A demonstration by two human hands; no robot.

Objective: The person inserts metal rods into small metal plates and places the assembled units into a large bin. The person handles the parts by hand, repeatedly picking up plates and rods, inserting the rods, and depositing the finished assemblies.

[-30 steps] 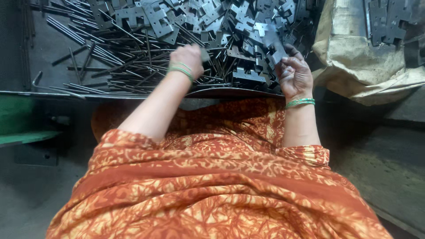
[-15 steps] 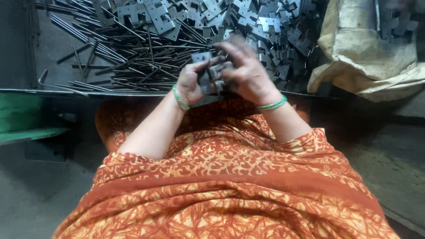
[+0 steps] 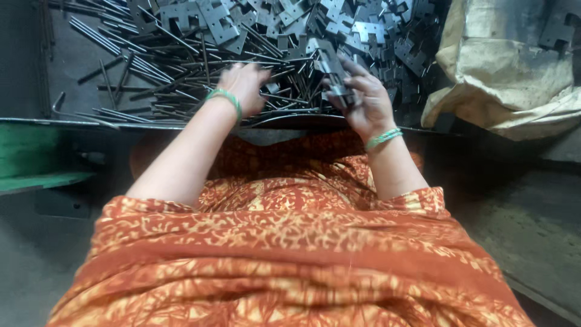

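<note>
At the far left a green painted ledge (image 3: 30, 181) juts out below the dark metal tray (image 3: 78, 66), whose bare floor shows at its left end. Thin steel rods (image 3: 121, 45) lie scattered and crossed over that part of the tray, running on toward the middle in a loose heap. The left hand (image 3: 245, 85), with a green bangle (image 3: 225, 98) on its wrist, rests palm down on the rods near the tray's front edge, fingers curled into the pile; whether they actually close on a rod I cannot tell, as the fingertips are hidden among the metal. Behind and to the right of it lies a heap of flat stamped metal plates (image 3: 375, 30) with notched edges, spread across the tray's back and right part. The right hand (image 3: 366, 103), wearing a green bangle too, is raised just above the pile with its palm turned toward the camera, and it grasps a small stack of those stamped plates (image 3: 330, 69) between thumb and fingers, held tilted over the rods. Farther right a crumpled pale sack (image 3: 508, 85) sits against the tray's end. The orange patterned garment (image 3: 290, 260) fills the lower frame.
</note>
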